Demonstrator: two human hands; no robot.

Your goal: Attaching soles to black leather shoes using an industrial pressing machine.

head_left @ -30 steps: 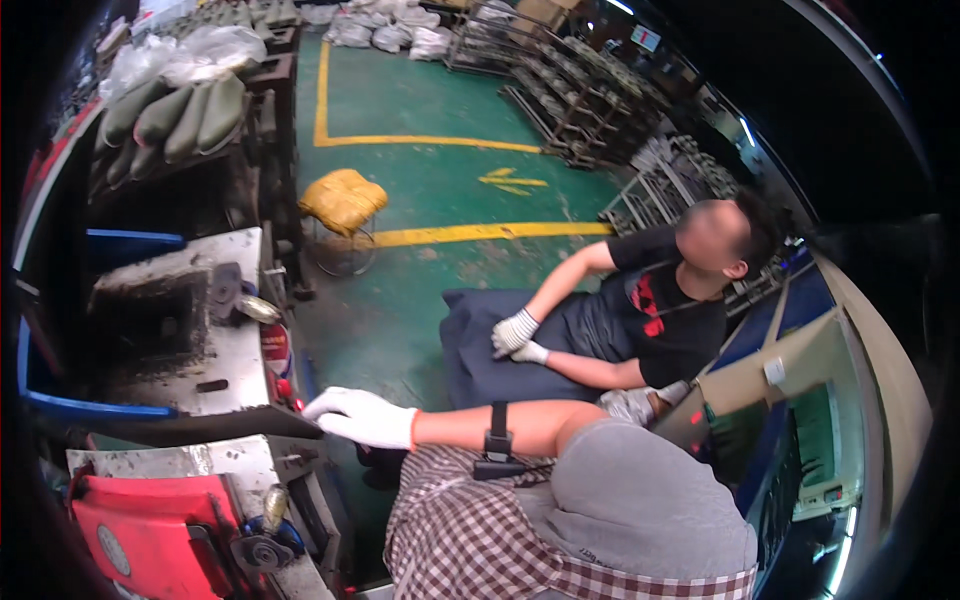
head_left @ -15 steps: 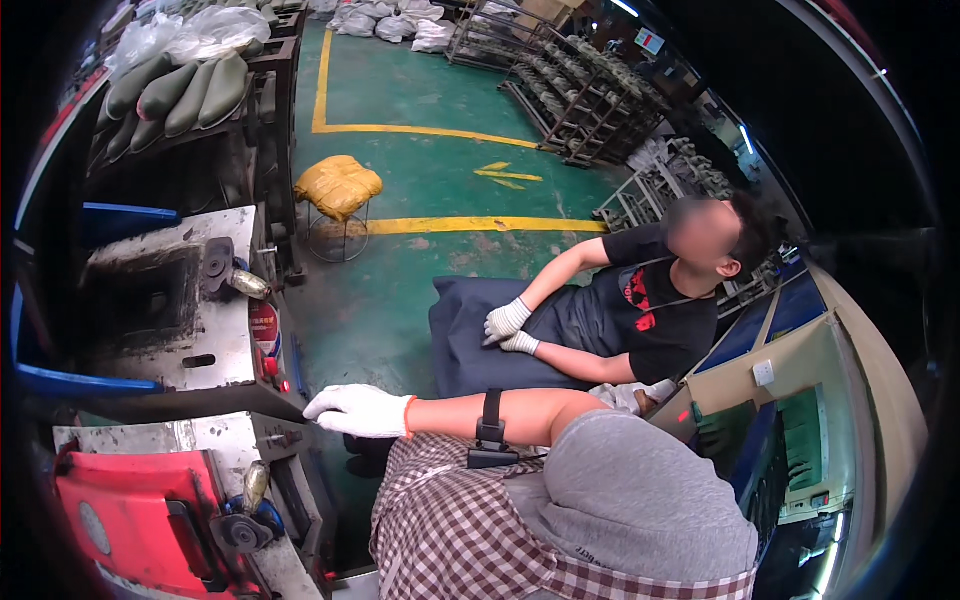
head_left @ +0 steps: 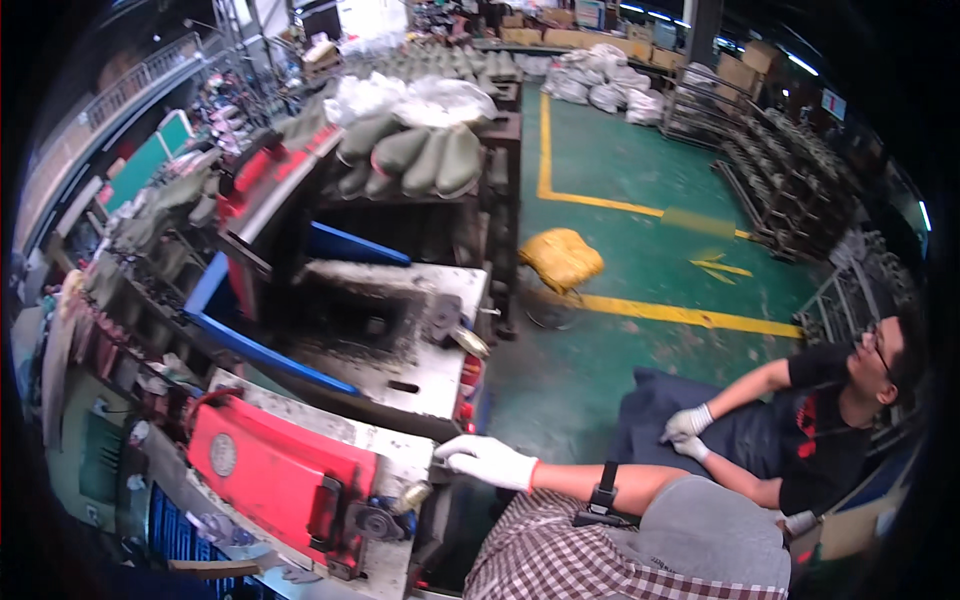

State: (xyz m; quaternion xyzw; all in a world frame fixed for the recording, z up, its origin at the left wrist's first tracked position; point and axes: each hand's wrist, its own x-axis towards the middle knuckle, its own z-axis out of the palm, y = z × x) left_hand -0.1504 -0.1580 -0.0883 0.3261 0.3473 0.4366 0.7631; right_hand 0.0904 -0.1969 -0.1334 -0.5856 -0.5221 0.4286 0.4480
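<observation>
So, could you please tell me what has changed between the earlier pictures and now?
The view has swung left, so the surroundings sit further right and lower in the picture. The gloved right hand has come slightly nearer the red-lidded machine; nothing is seen taken hold of or let go. The yellow bundle stays in place, and the co-worker's gloved hands stay together.

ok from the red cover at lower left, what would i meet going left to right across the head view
Red cover → metal handle → right hand in its white glove → black strap on the forearm → co-worker's gloved hands → red shirt print.
</observation>
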